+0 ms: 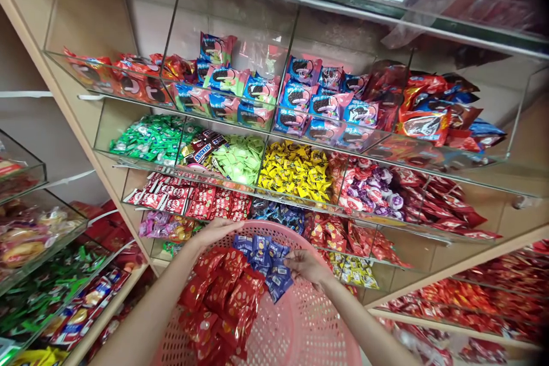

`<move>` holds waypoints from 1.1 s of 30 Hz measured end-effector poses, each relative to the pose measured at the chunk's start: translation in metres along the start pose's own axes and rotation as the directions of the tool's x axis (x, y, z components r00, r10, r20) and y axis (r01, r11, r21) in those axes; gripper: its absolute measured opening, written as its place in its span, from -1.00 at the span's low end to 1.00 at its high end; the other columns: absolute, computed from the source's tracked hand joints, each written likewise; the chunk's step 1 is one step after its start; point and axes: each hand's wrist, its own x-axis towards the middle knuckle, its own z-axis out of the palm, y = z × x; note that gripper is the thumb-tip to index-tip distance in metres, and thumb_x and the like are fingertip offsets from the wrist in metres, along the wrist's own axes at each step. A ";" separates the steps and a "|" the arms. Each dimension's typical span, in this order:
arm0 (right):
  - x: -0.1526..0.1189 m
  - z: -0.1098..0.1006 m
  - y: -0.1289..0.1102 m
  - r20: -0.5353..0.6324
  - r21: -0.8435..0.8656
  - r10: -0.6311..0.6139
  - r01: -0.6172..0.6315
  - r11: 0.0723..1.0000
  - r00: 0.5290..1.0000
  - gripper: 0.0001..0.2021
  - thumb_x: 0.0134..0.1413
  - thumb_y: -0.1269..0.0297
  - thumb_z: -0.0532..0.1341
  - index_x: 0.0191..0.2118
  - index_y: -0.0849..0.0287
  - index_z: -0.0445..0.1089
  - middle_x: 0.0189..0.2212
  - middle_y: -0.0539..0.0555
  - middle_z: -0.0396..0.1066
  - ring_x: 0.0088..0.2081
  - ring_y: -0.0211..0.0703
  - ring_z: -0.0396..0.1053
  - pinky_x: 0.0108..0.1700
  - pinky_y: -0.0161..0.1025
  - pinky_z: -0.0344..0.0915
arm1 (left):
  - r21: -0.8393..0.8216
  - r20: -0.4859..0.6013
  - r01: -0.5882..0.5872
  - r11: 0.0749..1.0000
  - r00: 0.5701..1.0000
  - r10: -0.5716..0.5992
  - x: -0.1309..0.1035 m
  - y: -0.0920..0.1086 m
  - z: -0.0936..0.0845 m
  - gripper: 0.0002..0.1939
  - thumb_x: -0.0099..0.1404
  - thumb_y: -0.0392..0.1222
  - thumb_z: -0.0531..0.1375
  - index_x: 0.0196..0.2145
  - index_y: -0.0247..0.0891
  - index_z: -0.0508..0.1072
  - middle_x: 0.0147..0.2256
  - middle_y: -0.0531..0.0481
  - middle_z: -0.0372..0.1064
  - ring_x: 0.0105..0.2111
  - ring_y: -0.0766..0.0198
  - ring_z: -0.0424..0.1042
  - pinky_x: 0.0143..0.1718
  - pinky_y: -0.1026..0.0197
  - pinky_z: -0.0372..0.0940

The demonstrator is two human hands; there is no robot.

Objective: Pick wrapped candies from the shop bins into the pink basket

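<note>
A pink perforated plastic basket (317,311) hangs in front of the shelves, its far rim up against them. My left hand (219,233) is closed over that rim at the upper left. Inside, red shiny candy packets (227,303) fill the left side. Small blue candy packets (261,254) lie in a heap at the far side, beside the red ones. My right hand (306,267) is over the basket's right side, its fingers pinched at the edge of the blue heap on a blue packet. Part of its grip is hidden by the fingers.
Glass-fronted shelves rise ahead. They hold cookie packs (326,102), green candies (148,140), yellow candies (295,171) and purple-red candies (373,189). Just behind the basket rim is a compartment of dark blue packets (278,214). More shelving with green-wrapped sweets (55,269) stands at left.
</note>
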 end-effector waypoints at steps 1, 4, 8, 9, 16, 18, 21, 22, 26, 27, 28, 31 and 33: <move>0.000 0.001 0.001 -0.001 0.012 0.010 -0.010 1.000 1.000 -0.80 -0.21 0.19 0.26 -0.50 0.18 0.26 -0.79 -0.16 0.21 -0.73 -0.39 0.19 -0.69 -0.47 0.13 | 0.003 0.004 -0.006 1.000 1.000 0.006 0.000 0.000 0.000 -0.52 0.00 0.22 0.16 -0.36 -0.26 0.56 -0.30 -0.02 0.51 -0.22 0.12 0.39 -0.17 0.22 0.15; -0.001 0.001 0.004 0.032 0.079 0.017 -0.020 0.997 0.999 -0.78 -0.23 0.18 0.27 -0.49 0.17 0.25 -0.77 -0.16 0.22 -0.71 -0.40 0.20 -0.65 -0.46 0.18 | -0.001 0.011 -0.011 1.000 1.000 0.011 0.001 -0.002 0.000 -0.51 0.00 0.22 0.16 -0.35 -0.26 0.56 -0.30 -0.02 0.51 -0.21 0.11 0.39 -0.16 0.22 0.16; -0.003 0.001 0.007 0.018 0.167 -0.017 0.014 0.986 1.000 -0.70 -0.31 0.11 0.31 -0.47 0.17 0.25 -0.70 -0.16 0.24 -0.66 -0.39 0.25 -0.59 -0.41 0.27 | -0.018 0.002 -0.009 1.000 1.000 0.009 0.001 -0.002 0.000 -0.51 0.00 0.22 0.16 -0.37 -0.27 0.56 -0.30 -0.04 0.52 -0.21 0.12 0.40 -0.16 0.23 0.17; -0.003 0.002 0.007 0.010 0.184 -0.022 0.019 0.983 1.000 -0.68 -0.32 0.10 0.31 -0.46 0.17 0.24 -0.69 -0.16 0.24 -0.66 -0.38 0.26 -0.57 -0.40 0.29 | -0.020 0.000 -0.008 1.000 1.000 0.008 0.001 -0.002 0.000 -0.51 -0.01 0.22 0.17 -0.37 -0.27 0.56 -0.30 -0.04 0.52 -0.21 0.12 0.40 -0.16 0.23 0.17; 0.006 0.014 0.007 -0.109 0.110 -0.143 0.155 0.982 0.984 -0.62 -0.35 0.05 0.30 -0.47 0.11 0.12 -0.71 -0.19 0.14 -0.70 -0.33 0.20 -0.65 -0.33 0.23 | -0.017 0.004 -0.014 1.000 1.000 0.014 0.001 -0.003 0.000 -0.52 0.00 0.21 0.16 -0.36 -0.25 0.56 -0.29 -0.01 0.52 -0.19 0.12 0.38 -0.15 0.22 0.17; 0.007 0.016 0.009 -0.146 0.046 -0.194 0.203 0.978 0.970 -0.63 -0.30 0.04 0.27 -0.46 0.09 0.09 -0.71 -0.20 0.10 -0.72 -0.32 0.17 -0.69 -0.34 0.16 | -0.023 0.011 -0.023 0.999 1.000 0.023 0.001 -0.004 0.000 -0.53 0.01 0.21 0.16 -0.36 -0.24 0.56 -0.30 -0.01 0.52 -0.19 0.12 0.39 -0.16 0.22 0.17; 0.004 0.013 0.011 -0.184 -0.109 -0.265 0.248 0.963 0.947 -0.70 -0.18 0.04 0.20 -0.45 0.09 0.09 -0.72 -0.17 0.10 -0.73 -0.30 0.14 -0.69 -0.34 0.08 | -0.026 0.019 -0.051 0.998 0.999 0.051 0.001 -0.004 -0.001 -0.54 0.04 0.20 0.14 -0.35 -0.25 0.56 -0.30 -0.02 0.52 -0.21 0.13 0.39 -0.17 0.22 0.18; 0.002 0.010 0.010 -0.205 -0.184 -0.306 0.270 0.945 0.930 -0.73 -0.15 0.05 0.17 -0.45 0.10 0.11 -0.72 -0.15 0.12 -0.71 -0.29 0.15 -0.67 -0.33 0.08 | -0.025 0.020 -0.050 0.998 0.999 0.051 0.001 -0.004 -0.001 -0.54 0.04 0.20 0.14 -0.35 -0.25 0.56 -0.29 -0.02 0.52 -0.21 0.13 0.40 -0.17 0.23 0.18; -0.003 0.001 -0.002 -0.261 -0.485 -0.510 0.346 0.803 0.819 -0.77 -0.05 0.08 0.12 -0.44 0.15 0.26 -0.62 -0.03 0.29 -0.56 -0.23 0.24 -0.51 -0.32 0.10 | -0.020 0.010 -0.020 1.000 1.000 0.021 0.002 -0.004 -0.001 -0.53 0.02 0.20 0.16 -0.36 -0.26 0.55 -0.28 -0.03 0.52 -0.19 0.12 0.39 -0.14 0.22 0.18; -0.003 0.000 -0.005 -0.265 -0.522 -0.532 0.344 0.781 0.804 -0.77 -0.05 0.08 0.12 -0.42 0.16 0.29 -0.61 -0.01 0.31 -0.54 -0.22 0.24 -0.49 -0.32 0.09 | -0.018 0.007 -0.020 1.000 1.000 0.021 0.002 -0.004 -0.001 -0.53 0.02 0.20 0.16 -0.36 -0.26 0.56 -0.28 -0.04 0.52 -0.19 0.11 0.39 -0.14 0.22 0.18; -0.001 0.000 -0.009 -0.268 -0.538 -0.537 0.338 0.772 0.800 -0.77 -0.05 0.09 0.12 -0.41 0.16 0.31 -0.60 -0.01 0.31 -0.54 -0.22 0.24 -0.49 -0.32 0.07 | -0.014 0.007 -0.023 1.000 1.000 0.023 0.002 -0.005 -0.001 -0.53 0.02 0.20 0.16 -0.36 -0.26 0.56 -0.28 -0.04 0.52 -0.19 0.11 0.39 -0.13 0.21 0.17; 0.010 0.007 -0.015 -0.260 -0.469 -0.488 0.332 0.818 0.833 -0.77 -0.10 0.11 0.14 -0.52 0.17 0.29 -0.67 -0.03 0.27 -0.58 -0.26 0.19 -0.54 -0.34 0.02 | -0.008 0.011 -0.042 0.999 0.999 0.042 0.003 -0.006 -0.001 -0.52 0.01 0.21 0.16 -0.35 -0.26 0.56 -0.28 -0.04 0.52 -0.20 0.11 0.40 -0.13 0.21 0.17; 0.019 0.014 -0.016 -0.236 -0.357 -0.423 0.327 0.875 0.875 -0.73 -0.10 0.12 0.12 -0.65 0.17 0.20 -0.74 -0.05 0.20 -0.64 -0.30 0.12 -0.58 -0.36 -0.01 | -0.007 0.017 -0.044 0.999 0.999 0.045 0.003 -0.007 -0.001 -0.52 0.02 0.21 0.16 -0.35 -0.27 0.56 -0.27 -0.04 0.51 -0.20 0.11 0.40 -0.14 0.21 0.18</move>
